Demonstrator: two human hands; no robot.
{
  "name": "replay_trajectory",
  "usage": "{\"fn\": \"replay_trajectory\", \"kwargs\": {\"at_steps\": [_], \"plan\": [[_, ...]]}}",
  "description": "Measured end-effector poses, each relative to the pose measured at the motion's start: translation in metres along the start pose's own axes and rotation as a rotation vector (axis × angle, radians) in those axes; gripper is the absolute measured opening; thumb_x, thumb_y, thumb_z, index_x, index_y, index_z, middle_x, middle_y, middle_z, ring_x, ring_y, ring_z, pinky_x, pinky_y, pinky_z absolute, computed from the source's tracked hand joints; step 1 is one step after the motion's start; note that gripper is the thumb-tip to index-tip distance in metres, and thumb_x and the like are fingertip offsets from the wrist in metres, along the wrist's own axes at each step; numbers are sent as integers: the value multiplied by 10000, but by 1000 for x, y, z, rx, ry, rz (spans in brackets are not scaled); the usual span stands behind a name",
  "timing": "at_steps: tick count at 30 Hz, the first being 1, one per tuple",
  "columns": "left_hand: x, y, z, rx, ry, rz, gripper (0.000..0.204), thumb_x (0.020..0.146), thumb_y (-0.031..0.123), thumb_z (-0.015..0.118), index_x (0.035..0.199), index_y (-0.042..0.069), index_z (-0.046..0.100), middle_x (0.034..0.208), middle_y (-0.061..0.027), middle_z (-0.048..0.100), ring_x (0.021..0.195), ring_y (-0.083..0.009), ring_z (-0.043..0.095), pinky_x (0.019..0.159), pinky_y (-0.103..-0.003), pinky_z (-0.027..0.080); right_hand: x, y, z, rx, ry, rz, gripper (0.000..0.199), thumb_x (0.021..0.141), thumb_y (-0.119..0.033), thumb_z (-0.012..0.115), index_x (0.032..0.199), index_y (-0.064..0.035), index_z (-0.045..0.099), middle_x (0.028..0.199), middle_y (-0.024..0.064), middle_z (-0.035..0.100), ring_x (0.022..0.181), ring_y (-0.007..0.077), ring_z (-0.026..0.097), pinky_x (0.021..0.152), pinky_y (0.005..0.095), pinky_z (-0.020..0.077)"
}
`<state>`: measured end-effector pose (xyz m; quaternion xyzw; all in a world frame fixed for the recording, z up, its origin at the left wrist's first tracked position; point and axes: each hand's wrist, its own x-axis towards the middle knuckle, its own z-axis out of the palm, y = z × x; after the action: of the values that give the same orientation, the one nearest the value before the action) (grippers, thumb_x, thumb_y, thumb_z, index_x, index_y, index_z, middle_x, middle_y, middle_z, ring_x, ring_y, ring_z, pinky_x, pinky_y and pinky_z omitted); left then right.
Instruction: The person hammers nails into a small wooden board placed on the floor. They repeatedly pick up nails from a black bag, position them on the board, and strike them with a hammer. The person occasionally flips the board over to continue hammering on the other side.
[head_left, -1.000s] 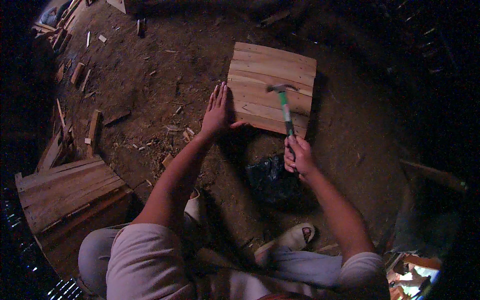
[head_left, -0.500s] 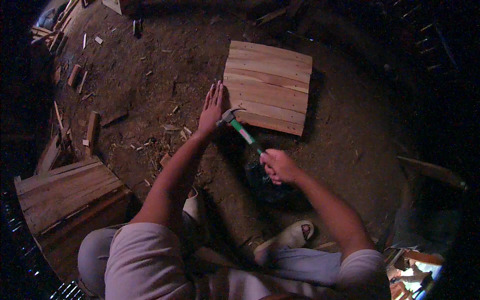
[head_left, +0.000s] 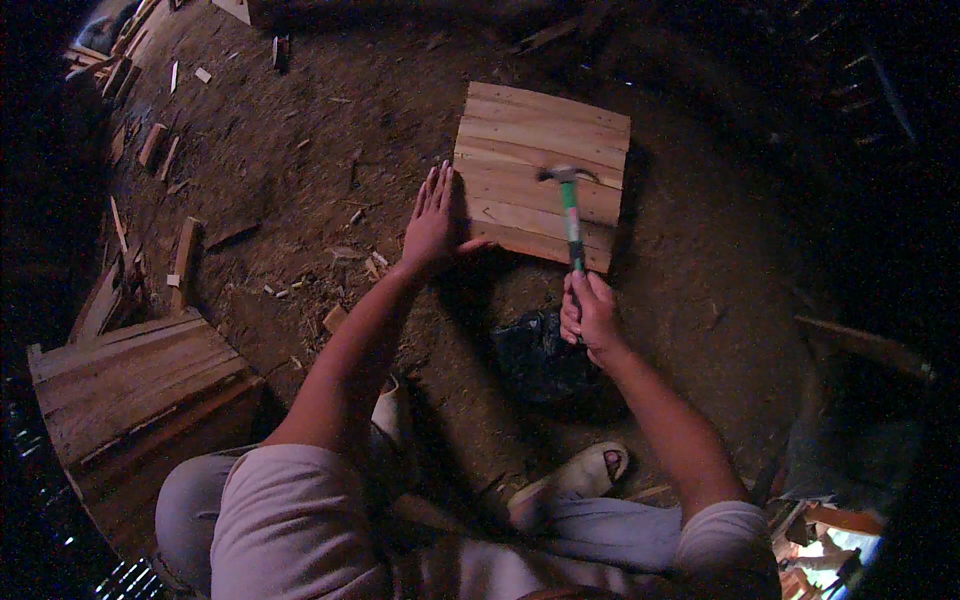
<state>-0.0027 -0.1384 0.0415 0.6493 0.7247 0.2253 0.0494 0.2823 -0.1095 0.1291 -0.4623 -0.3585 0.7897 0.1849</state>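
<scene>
— Wood everywhere: a slatted panel (head_left: 541, 172) lies flat on the dirt floor (head_left: 330, 130), just ahead of the kneeling person. How far along does it look?

— The slats sit side by side, edges lined up, so the panel reads as assembled. I can't make out any nail heads at this size, so how much fastening is done or left is hard to tell. My guess is that nailing is in hand, since the hammer (head_left: 569, 205) has its head down on a middle slat, toward the right side.

— And the hands?

— The right hand (head_left: 590, 316) is wrapped tight round the near end of the hammer's green handle, fingers fully curled, just near of the panel's near edge. The left hand (head_left: 433, 220) lies flat, palm down, at the panel's left edge: fingers straight and close together pointing far, thumb spread right onto the near-left corner. It holds nothing, only presses or steadies.

— Anything between the fingers, a nail perhaps?

— None that I can see.

— What else is around?

— A dark bag (head_left: 540, 355) lies on the ground under the right wrist. A second panel (head_left: 130, 380) of boards sits at the near left, and offcuts (head_left: 150, 145) and chips litter the far left. A pale sandal (head_left: 580, 475) shows near the right knee.
</scene>
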Motion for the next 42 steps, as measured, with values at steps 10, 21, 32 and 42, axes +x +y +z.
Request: {"fn": "replay_trajectory", "kwargs": {"at_steps": [10, 21, 32, 42], "plan": [[-1, -15, 20, 174, -66, -34, 1246, 644, 684, 659, 1446, -49, 51, 1534, -180, 95, 1427, -324, 67, 1158, -406, 98, -3, -3, 10, -50, 45, -21, 248, 982, -339, 441, 885, -112, 425, 585, -11, 372, 398, 96, 347, 353, 269, 323], [-4, -20, 16, 221, -72, -5, 1241, 646, 690, 654, 1445, -51, 62, 1531, -189, 105, 1425, -330, 72, 1157, -407, 99, -6, 17, 19, -55, -38, 43, 240, 980, -330, 445, 895, -108, 413, 585, -11, 370, 400, 95, 361, 355, 274, 336], [-2, -16, 16, 180, -67, -30, 1260, 635, 698, 657, 1444, -58, 55, 1533, -187, 100, 1424, -332, 75, 1158, -398, 93, -3, 31, 25, -141, 54, 83, 241, 974, -326, 461, 897, -103, 413, 561, 3, 374, 404, 114, 382, 369, 289, 355], [-3, -6, -6, 3, -10, 18, 1318, 575, 708, 684, 1437, -75, 68, 1532, -187, 105, 1425, -326, 74, 1158, -400, 94, 9, 35, -23, -1322, 338, -880, 191, 930, -182, 505, 1050, -34, 516, 653, 230, 551, 610, 431, 556, 527, 479, 404]]}}
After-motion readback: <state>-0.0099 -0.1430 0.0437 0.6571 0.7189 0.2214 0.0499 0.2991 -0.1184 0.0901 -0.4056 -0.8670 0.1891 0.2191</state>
